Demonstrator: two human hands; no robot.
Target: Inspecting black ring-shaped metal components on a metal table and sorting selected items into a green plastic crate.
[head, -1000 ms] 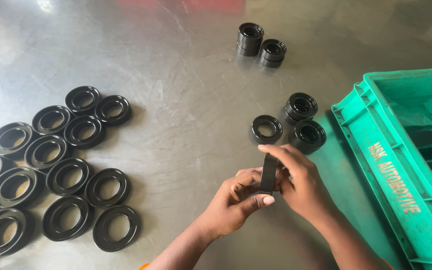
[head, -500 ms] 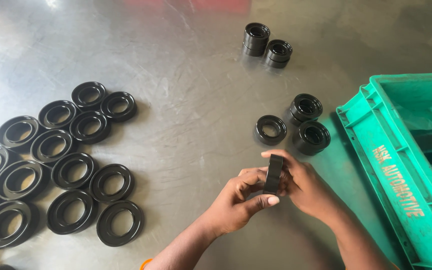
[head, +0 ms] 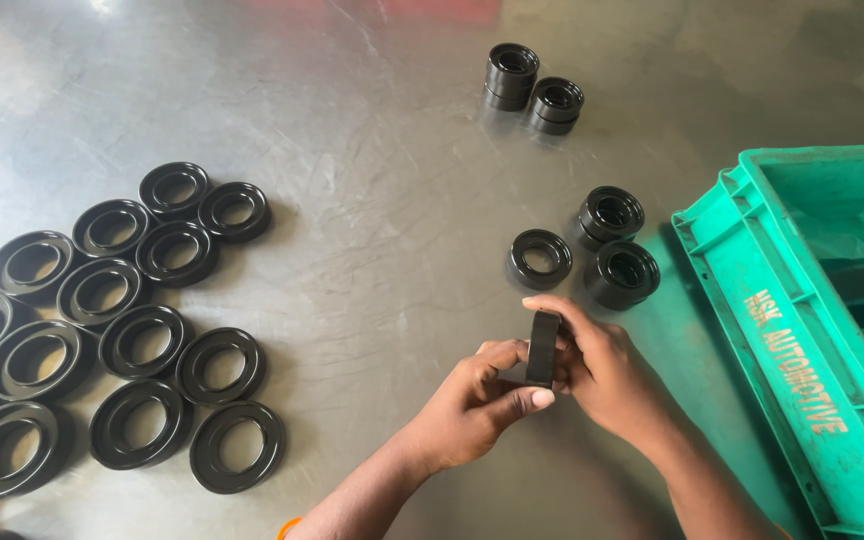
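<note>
Both hands on one black rubber seal ring (head: 542,348), held edge-on above steel table (head: 372,150), near green crate (head: 802,380). My left hand (head: 472,410) pinches lower rim, thumb and fingers closed on it; my right hand (head: 607,370) curls over top edge, also gripping. Looks like inspection step, ring turned between fingers. Checked-looking rings laid flat at left (head: 132,340); small cluster ahead (head: 592,250). Next move likely needs firm grip and flat placement.

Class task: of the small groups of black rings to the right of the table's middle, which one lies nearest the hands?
The trio just above the hands, beside the green crate: one flat ring and two stacks. The other group, a pair of stacks, stands far up the table.
</note>
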